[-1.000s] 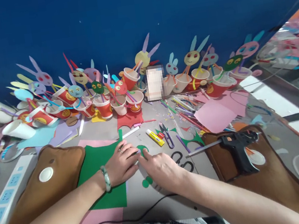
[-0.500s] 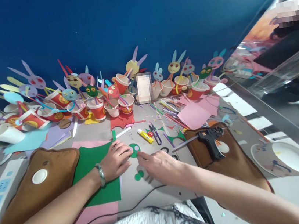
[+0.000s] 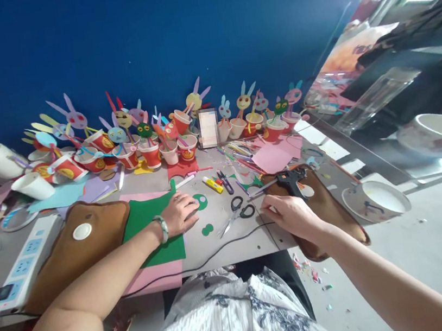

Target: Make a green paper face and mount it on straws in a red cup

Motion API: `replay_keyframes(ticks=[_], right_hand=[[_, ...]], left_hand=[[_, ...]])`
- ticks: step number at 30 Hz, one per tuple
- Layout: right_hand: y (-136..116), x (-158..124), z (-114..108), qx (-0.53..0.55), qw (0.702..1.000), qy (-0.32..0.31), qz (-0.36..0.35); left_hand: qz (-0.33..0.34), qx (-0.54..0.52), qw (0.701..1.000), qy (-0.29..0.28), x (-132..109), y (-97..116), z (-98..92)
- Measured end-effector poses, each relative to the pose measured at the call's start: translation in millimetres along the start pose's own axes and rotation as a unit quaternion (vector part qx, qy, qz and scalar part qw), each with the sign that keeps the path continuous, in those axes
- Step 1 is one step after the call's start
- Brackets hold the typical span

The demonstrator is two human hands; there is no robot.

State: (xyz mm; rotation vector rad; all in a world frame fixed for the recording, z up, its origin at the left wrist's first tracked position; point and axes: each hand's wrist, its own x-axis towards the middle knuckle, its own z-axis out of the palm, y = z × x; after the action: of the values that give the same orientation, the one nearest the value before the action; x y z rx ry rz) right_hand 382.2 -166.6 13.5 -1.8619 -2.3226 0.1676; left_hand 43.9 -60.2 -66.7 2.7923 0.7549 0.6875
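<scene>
My left hand [image 3: 180, 213] lies over the edge of a green paper sheet [image 3: 157, 251], fingers stretched out and open. Its fingertips reach a green paper disc [image 3: 201, 206] bearing two pale lilac dots. Just below lie small joined green circles [image 3: 207, 230]. My right hand [image 3: 287, 212] is at the edge of the right brown cushion, beside the black glue gun [image 3: 290, 182]. Its fingers are curled closed; what they hold, if anything, is hidden. Black-handled scissors [image 3: 236, 213] lie between my hands.
Paper cups [image 3: 149, 156] with paper rabbit figures line the blue wall. A yellow glue stick [image 3: 213, 184] and purple snips [image 3: 225, 182] lie mid-table. A power strip [image 3: 32, 258] and brown cushion [image 3: 92, 244] are left. A black cable [image 3: 216, 251] crosses the front.
My right hand has moved from the green disc rightward to beside the glue gun, uncovering the scissors. My left hand stays at the disc. The camera view has shifted.
</scene>
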Motion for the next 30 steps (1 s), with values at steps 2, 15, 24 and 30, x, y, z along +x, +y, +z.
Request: replay_keyframes(ticks=[2,15,24,30], right_hand=[[2.7,11.5,-7.7,-0.014,0.999,0.032,0.028],[46.9,146.2,-7.1,-0.126,0.972,0.023,0.198],[41.5,169.8,-8.6,-0.119,0.979,0.020,0.167],[38.7,173.8,-35.2,-0.081,0.981,0.090,0.148]], left_hand=[[0.009,-0.001,1.000,-0.003,0.0,-0.4,0.8],[0.017,0.007,1.000,-0.010,4.2,0.6,-2.2],[0.037,-0.020,0.999,-0.027,5.2,5.2,-6.3],[0.068,0.003,0.997,-0.026,4.1,3.3,-3.6]])
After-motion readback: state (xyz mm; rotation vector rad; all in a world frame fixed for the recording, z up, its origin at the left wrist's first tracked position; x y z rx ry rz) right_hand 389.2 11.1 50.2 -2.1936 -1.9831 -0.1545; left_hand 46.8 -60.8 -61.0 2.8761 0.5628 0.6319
